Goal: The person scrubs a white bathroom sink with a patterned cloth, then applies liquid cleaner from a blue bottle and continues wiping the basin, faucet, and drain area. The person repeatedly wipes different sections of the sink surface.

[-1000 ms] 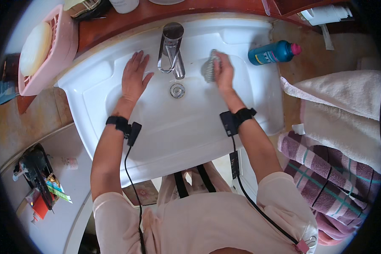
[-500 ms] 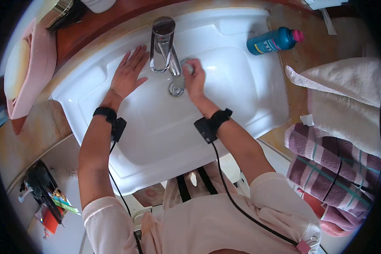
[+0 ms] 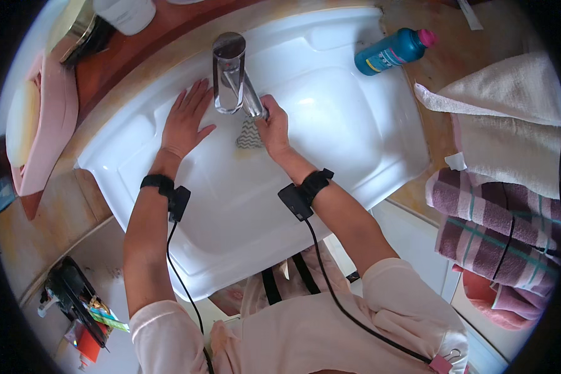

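My left hand [image 3: 184,124] lies flat on the left side of the white sink [image 3: 212,206], fingers stretched out, left of the chrome faucet [image 3: 229,48]. At the tip of the spout, my right hand [image 3: 273,129] is closed around a grey-and-white zigzag cloth [image 3: 250,134]. Part of the cloth hangs below the spout and covers the drain. A faint yellowish patch shows on the basin beside the cloth. My fingers hide the rest of the cloth.
A teal bottle with a pink cap [image 3: 389,56] lies on the sink's back right rim. Towels, one cream [image 3: 511,143] and one purple plaid [image 3: 486,230], hang at the right. A pink dish [image 3: 61,118] and a white container [image 3: 128,14] stand back left. Black cables run from both wrists.
My right hand has moved left and slightly down, from beside the spout to its tip. The zigzag cloth now shows over the drain. My left hand stays flat on the sink.
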`<state>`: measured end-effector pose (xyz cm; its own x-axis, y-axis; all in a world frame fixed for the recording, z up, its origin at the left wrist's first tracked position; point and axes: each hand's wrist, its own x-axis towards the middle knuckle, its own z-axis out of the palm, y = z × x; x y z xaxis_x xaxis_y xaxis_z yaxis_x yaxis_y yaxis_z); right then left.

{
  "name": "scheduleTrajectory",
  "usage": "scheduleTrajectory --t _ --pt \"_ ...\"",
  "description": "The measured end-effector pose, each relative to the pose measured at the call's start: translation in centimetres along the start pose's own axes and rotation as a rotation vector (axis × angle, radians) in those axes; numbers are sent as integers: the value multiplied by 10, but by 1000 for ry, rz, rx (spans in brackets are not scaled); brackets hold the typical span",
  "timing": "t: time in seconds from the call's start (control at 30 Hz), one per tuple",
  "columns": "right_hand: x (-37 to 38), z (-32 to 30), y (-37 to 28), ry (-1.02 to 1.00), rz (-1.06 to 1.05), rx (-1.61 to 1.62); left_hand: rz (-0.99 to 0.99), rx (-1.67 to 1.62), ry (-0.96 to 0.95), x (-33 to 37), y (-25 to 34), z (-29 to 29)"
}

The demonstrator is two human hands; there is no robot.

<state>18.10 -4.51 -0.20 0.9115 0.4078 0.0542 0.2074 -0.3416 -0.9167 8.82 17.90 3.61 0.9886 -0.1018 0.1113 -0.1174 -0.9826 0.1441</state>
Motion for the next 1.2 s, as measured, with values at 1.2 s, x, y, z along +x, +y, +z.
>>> scheduleTrajectory --t 1.2 --pt "59 -115 23 -2 -289 -295 -95 16 -33 -2 0 2"
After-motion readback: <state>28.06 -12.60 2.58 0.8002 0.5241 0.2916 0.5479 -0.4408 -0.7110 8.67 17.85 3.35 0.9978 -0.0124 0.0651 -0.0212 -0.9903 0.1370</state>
